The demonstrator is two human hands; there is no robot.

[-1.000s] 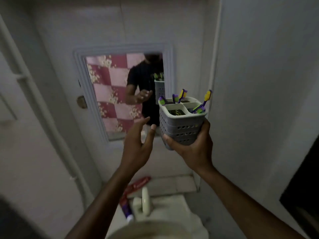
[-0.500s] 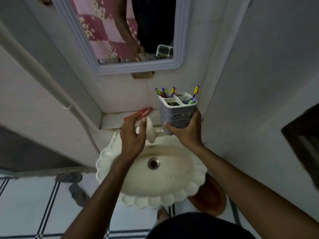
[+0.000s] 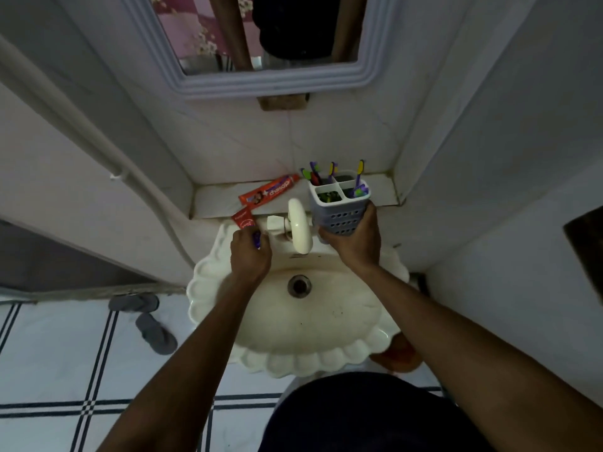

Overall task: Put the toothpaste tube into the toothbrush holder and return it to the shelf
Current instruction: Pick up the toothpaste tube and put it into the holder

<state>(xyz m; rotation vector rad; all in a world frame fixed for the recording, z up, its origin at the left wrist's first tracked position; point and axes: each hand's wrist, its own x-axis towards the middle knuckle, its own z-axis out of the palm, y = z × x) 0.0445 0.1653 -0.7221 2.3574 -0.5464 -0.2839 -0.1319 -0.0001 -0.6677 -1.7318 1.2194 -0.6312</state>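
Observation:
My right hand (image 3: 354, 246) grips the lower part of the grey, four-compartment toothbrush holder (image 3: 339, 207), held upright over the sink's back edge, just in front of the shelf (image 3: 218, 199). Several toothbrushes stick out of it. My left hand (image 3: 249, 256) is closed around the purple cap end of a small red toothpaste tube (image 3: 243, 220), which lies on the sink's back rim to the left of the tap. A larger red toothpaste tube (image 3: 269, 194) lies flat on the shelf, left of the holder.
A cream scalloped sink (image 3: 293, 350) sits below my hands, its white tap (image 3: 298, 230) between them. A mirror (image 3: 270, 79) hangs above the shelf. Walls close in on both sides. Grey slippers (image 3: 153, 331) lie on the tiled floor at left.
My view tilted down from the mirror to the sink. My right hand lowered the holder toward the shelf. My left hand dropped to the sink rim and closed on the small tube.

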